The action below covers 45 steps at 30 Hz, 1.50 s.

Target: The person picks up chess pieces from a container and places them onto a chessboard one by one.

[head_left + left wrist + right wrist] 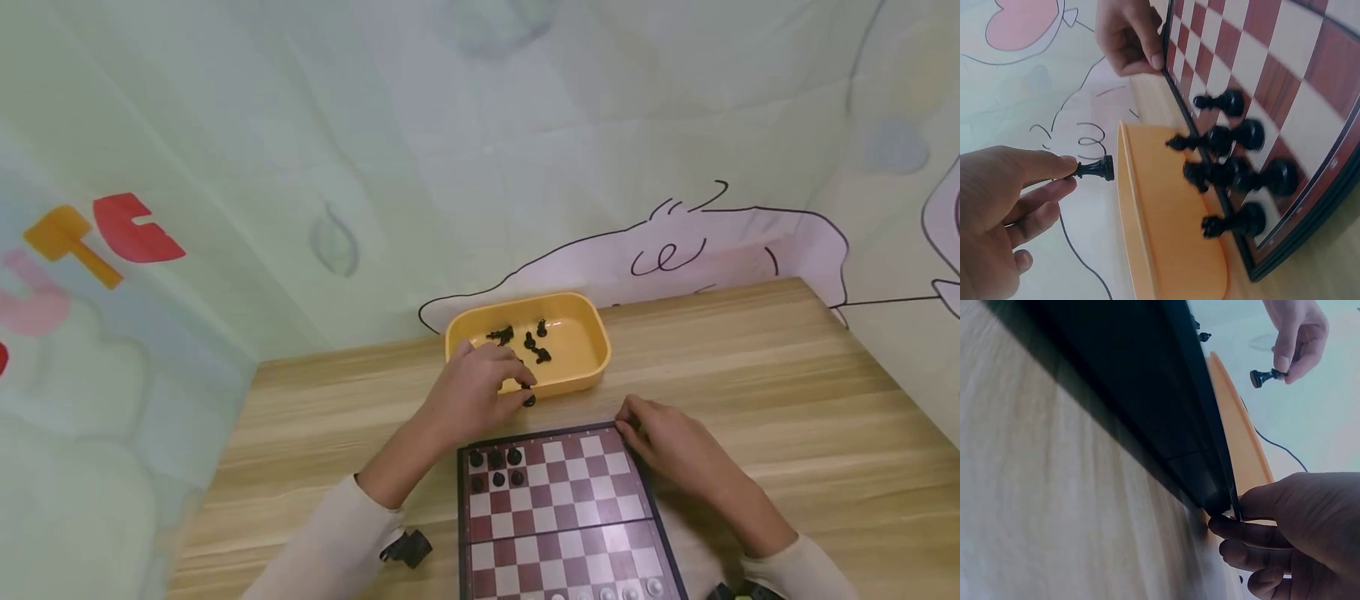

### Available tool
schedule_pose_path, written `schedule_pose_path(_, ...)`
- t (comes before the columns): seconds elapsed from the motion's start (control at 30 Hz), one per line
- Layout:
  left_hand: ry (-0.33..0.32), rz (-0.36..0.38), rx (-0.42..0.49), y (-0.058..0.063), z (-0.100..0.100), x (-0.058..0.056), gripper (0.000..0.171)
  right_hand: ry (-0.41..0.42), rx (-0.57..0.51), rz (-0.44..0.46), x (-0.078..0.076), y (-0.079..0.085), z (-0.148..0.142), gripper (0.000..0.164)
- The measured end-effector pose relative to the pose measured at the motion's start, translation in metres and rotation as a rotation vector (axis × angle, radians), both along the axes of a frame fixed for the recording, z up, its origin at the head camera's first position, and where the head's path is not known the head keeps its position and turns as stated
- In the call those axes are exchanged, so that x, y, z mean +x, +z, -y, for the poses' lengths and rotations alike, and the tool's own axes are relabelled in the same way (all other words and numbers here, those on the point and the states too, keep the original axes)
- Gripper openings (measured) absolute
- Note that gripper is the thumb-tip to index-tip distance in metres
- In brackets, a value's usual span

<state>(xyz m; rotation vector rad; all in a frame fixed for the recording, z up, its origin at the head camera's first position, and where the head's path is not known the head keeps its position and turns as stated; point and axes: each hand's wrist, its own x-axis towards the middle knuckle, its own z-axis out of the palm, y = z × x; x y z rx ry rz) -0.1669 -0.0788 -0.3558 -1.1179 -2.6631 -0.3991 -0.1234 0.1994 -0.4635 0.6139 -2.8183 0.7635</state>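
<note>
My left hand point(474, 387) pinches a black chess piece point(1099, 168) between thumb and fingertips, above the near rim of the yellow tray. Its head is hidden by the fingers; the round base points away from them. The red-and-white chessboard point(558, 521) lies below, with several black pieces point(498, 479) standing in two rows at its far left corner. In the left wrist view a rook point(1238, 222) is at that corner and a pawn point(1222, 102) is among them. My right hand point(671, 442) grips the board's far right corner between thumb and index finger.
The yellow tray point(602, 358) sits behind the board near the wall, with several black pieces point(542, 355) lying in it. White pieces point(630, 592) stand along the board's near edge. Around them is a wood-grain table point(345, 433); a printed cloth point(375, 208) hangs behind.
</note>
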Motion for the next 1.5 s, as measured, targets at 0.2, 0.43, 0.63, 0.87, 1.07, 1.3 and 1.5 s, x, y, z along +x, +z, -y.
schedule_pose_path(0.2, -0.039, 0.046, 0.012, -0.006, 0.000, 0.015, 0.011, 0.000, 0.005, -0.001, -0.001, 0.000, 0.001, 0.007)
schedule_pose_path(0.43, -0.055, 0.126, -0.008, -0.015, -0.003, 0.021, 0.011, -0.011, 0.026, 0.011, -0.002, 0.002, 0.002, 0.007)
schedule_pose_path(0.63, -0.063, 0.160, -0.051, -0.027, -0.002, 0.026, 0.012, -0.008, 0.031, 0.013, -0.003, 0.001, 0.001, 0.006)
schedule_pose_path(0.87, -0.057, 0.172, -0.062, -0.036, -0.001, 0.028, 0.011, -0.009, 0.025, 0.027, -0.001, 0.002, 0.002, 0.007)
schedule_pose_path(1.07, -0.054, 0.183, -0.068, -0.039, -0.003, 0.027, 0.011, -0.017, 0.024, 0.022, -0.002, 0.003, 0.001, 0.006)
schedule_pose_path(1.3, -0.050, 0.193, -0.068, -0.041, -0.003, 0.028, 0.011, -0.009, 0.019, 0.031, -0.001, 0.001, 0.000, 0.007)
schedule_pose_path(1.5, -0.047, 0.201, -0.061, -0.039, -0.003, 0.029, 0.013, -0.013, 0.012, 0.038, -0.002, 0.000, 0.001, 0.006)
